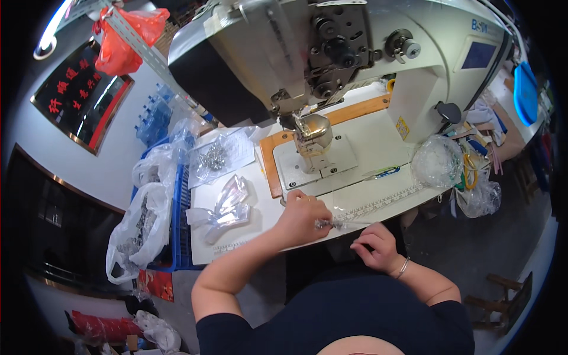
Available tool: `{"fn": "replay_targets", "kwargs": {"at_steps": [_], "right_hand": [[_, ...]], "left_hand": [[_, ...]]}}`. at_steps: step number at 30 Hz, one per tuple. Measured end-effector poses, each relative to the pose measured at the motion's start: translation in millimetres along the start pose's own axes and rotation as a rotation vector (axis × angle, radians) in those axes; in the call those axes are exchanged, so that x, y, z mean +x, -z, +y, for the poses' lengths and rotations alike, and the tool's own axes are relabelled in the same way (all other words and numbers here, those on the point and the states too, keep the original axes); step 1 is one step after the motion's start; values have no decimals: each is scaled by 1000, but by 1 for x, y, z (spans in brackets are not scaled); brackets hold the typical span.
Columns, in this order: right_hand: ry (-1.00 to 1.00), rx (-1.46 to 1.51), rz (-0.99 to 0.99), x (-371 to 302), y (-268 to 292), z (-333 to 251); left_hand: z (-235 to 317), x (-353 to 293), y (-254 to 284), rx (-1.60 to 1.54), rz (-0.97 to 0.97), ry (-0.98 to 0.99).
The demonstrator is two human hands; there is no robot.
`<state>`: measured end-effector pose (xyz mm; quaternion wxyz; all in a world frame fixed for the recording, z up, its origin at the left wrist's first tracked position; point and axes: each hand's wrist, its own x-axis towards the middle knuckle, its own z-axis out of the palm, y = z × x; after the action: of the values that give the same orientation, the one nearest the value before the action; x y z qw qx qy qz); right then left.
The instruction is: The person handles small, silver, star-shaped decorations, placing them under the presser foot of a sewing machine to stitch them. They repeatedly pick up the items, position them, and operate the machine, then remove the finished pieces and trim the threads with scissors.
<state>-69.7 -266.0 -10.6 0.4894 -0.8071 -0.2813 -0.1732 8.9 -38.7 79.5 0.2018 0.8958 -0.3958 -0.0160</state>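
At the front edge of the white sewing machine table [260, 236], my left hand [305, 220] is closed. A small shiny silver piece [324, 224] sticks out at its fingertips; its exact kind is too small to tell. My right hand [378, 247], a bracelet on its wrist, hangs just off the table edge to the right. Its fingers are curled toward the thumb, and what they hold, if anything, is hidden. Beyond my hands stands the large sewing machine [414, 89], its needle area [305, 127] over a metal plate [343, 163].
On the table's left lie clear plastic bags [228, 207] and a heap of silver pieces [213, 158]. A ruler strip [378, 202] runs along the front edge, with a pen [384, 173] behind. A plastic-wrapped bundle [438, 161] sits right; a blue crate [180, 219] stands left.
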Motion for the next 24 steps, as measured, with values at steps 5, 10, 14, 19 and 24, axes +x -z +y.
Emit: {"fn": "replay_targets", "kwargs": {"at_steps": [5,10,14,19,24], "right_hand": [[-855,1320,-104,26,-18,-7],[-746,1558,-457,71,9,-12],[-668,878,-576,96,29,-31],[-542,719,-485,93,28,-38],[-525,743,-489,94,29,-39]], "left_hand": [[28,-22,6,660,581,-565],[14,-34,15,910,706,-681],[13,-37,17,913,798,-711],[14,-44,15,855,780,-644],[15,-46,10,795,807,-623]]}}
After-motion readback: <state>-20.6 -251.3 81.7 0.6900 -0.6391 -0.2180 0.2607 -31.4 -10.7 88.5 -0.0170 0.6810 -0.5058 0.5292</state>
